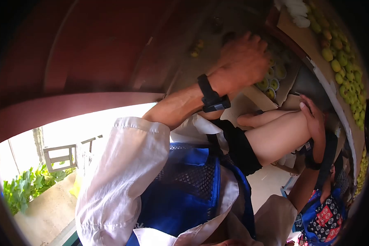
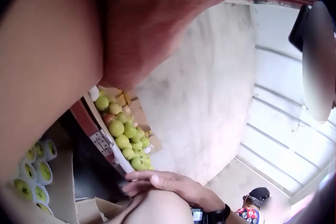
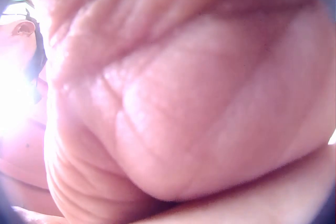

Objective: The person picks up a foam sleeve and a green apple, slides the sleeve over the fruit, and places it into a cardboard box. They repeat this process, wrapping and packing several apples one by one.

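My left hand (image 1: 245,57) is held out in front in the head view, slightly blurred, its fingers loosely bent with nothing seen in them. It looms large across the top of the left wrist view. My right hand (image 1: 313,117) rests on the bare knee (image 1: 293,125), fingers laid over it. In the right wrist view its palm (image 3: 210,108) fills most of the picture, against bare skin. Beyond the left hand stands a cardboard box (image 1: 289,84) of round green fruit in white foam nets (image 2: 35,174).
Loose yellow-green fruit (image 1: 346,69) fills a raised stand along the right. Dark red metal panels (image 1: 102,45) rise at the left. A person in a dark cap (image 2: 258,193) is behind on the right side. Leafy greens (image 1: 33,182) lie at the lower left.
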The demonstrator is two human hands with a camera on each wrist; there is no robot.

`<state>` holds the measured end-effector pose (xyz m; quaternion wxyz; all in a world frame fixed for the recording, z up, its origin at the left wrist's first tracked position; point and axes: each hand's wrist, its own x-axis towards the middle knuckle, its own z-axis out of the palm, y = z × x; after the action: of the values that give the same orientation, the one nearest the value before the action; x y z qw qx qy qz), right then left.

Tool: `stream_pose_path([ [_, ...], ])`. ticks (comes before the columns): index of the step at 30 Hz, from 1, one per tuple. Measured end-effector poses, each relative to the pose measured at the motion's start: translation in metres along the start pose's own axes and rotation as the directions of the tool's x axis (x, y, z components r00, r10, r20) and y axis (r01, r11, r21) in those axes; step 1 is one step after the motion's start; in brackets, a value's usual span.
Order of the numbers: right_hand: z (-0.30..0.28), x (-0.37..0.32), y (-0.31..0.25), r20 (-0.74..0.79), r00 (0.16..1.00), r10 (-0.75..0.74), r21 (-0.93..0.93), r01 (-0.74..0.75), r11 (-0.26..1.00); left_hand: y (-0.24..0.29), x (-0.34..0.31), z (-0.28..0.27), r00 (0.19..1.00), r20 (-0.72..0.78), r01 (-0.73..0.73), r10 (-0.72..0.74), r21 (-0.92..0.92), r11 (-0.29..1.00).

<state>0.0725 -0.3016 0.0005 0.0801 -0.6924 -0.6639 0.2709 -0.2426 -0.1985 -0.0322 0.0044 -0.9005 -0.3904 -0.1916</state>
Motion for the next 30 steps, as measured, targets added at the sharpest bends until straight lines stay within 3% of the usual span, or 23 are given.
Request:
stream_pose_path([
  [3,-0.001,0.002,-0.005,0.012,0.999,0.036,-0.051,-0.035,0.998,0.014,0.005,0.0,0.999,0.01,-0.045,0.044,0.049,0.998],
  [6,0.001,0.002,0.002,0.004,0.999,0.042,0.054,-0.042,0.998,0.025,0.01,-0.001,0.998,0.024,-0.059,0.057,0.089,0.994],
  [9,0.0,-0.001,-0.002,-0.006,1.0,0.028,-0.025,-0.028,0.999,0.029,0.014,0.0,0.997,0.011,-0.078,0.077,0.123,0.989],
  [21,-0.001,-0.008,0.001,-0.001,0.995,0.095,0.062,-0.095,0.994,0.046,0.031,0.022,0.992,-0.019,-0.125,0.127,0.092,0.988],
  [24,-0.003,-0.01,0.001,0.003,0.994,0.113,0.005,-0.113,0.994,0.043,0.033,0.025,0.993,0.005,-0.122,0.122,0.102,0.987],
  [30,0.001,-0.018,0.003,-0.087,0.993,0.08,0.053,-0.076,0.996,0.037,0.035,0.018,0.993,-0.075,-0.099,0.095,-0.057,0.993],
])
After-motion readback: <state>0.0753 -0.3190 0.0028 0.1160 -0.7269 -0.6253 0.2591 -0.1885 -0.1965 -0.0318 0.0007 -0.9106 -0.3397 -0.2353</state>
